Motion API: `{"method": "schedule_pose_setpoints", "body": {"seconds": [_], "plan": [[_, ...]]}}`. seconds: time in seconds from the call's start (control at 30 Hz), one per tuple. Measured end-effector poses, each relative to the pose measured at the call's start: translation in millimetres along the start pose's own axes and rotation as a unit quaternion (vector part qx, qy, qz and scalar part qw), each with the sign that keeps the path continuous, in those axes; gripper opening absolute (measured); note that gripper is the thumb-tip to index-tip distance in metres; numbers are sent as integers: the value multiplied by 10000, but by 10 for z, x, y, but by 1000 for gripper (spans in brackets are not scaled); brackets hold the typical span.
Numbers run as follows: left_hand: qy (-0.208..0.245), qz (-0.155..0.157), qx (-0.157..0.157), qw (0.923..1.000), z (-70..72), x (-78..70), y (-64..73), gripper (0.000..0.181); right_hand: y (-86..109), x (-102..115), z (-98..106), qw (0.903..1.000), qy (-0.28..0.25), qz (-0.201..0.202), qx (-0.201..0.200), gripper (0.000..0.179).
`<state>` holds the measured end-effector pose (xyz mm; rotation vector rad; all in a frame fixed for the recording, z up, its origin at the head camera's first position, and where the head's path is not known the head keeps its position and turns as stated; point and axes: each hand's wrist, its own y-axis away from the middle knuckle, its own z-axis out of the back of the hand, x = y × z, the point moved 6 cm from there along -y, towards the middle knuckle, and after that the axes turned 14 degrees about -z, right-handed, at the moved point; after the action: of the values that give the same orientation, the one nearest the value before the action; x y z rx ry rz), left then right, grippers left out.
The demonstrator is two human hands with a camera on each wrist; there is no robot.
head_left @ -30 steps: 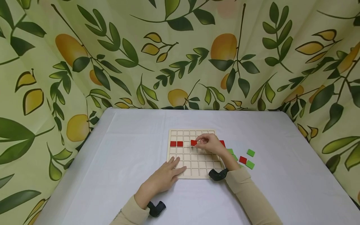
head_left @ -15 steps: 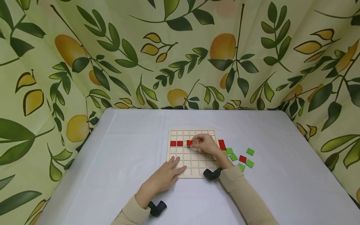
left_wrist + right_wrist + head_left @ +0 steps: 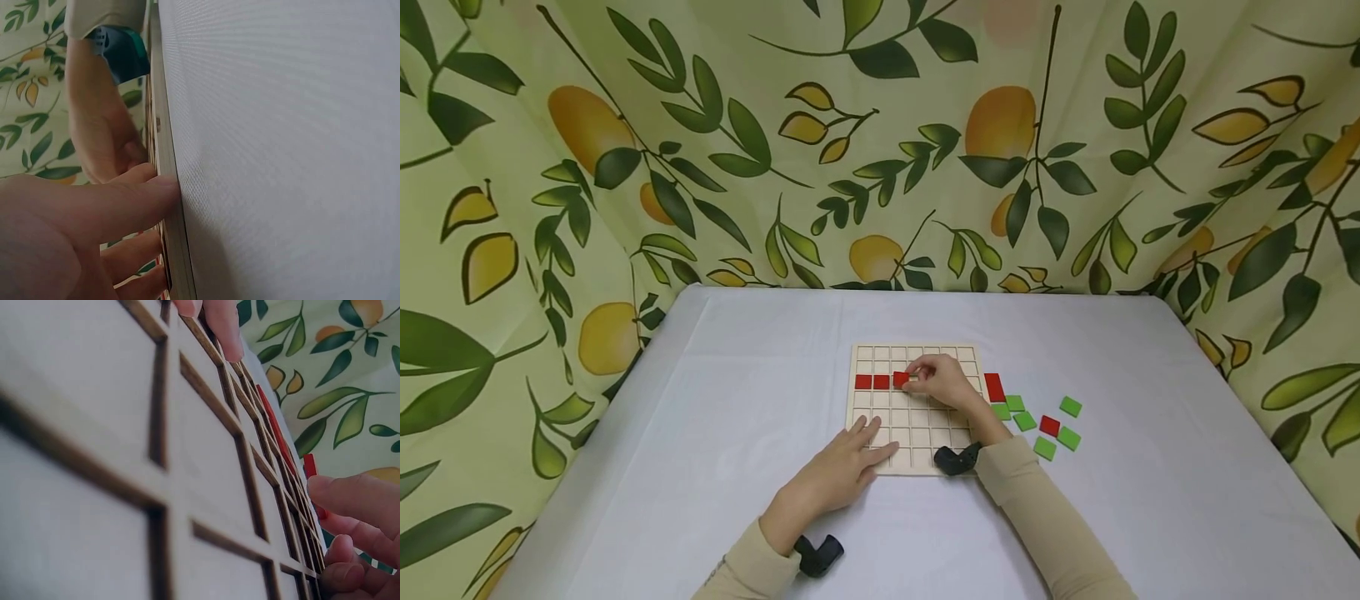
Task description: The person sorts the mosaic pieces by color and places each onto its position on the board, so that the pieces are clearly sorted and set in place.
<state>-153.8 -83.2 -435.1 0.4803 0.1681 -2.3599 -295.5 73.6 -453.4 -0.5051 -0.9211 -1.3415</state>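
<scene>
A pale wooden grid board (image 3: 920,418) lies on the white-covered table. Two square red tiles, a left one (image 3: 863,382) and a right one (image 3: 882,382), fill neighbouring cells of its third row from the back. My right hand (image 3: 942,382) pinches another red tile (image 3: 900,380) between thumb and finger, just right of that pair; in the right wrist view this tile (image 3: 310,464) stands tilted up at the board. With fingers spread, my left hand (image 3: 838,468) rests on the board's near left corner. Its thumb touches the board edge (image 3: 164,125) in the left wrist view.
Right of the board lie a longer red piece (image 3: 994,387), a loose red tile (image 3: 1049,426) and several green tiles (image 3: 1024,421). Each wrist wears a black device, the left one (image 3: 820,556) near the table's front. A leaf-patterned curtain (image 3: 880,167) hangs behind the table.
My right hand has moved left along the row with the red tile, up close to the two placed ones. The left hand has stayed in place on the board.
</scene>
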Motion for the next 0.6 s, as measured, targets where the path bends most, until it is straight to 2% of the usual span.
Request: {"method": "schedule_pose_setpoints", "body": {"seconds": [0.23,0.6], "plan": [[33,-1,-9,10000,-3,12,-3,44,-32,-40,-12,9991,-150,-392,-68,23],[60,-70,-74,9999,-12,12,-11,43,-28,-58,-30,9967,-140,-760,-245,25]]}}
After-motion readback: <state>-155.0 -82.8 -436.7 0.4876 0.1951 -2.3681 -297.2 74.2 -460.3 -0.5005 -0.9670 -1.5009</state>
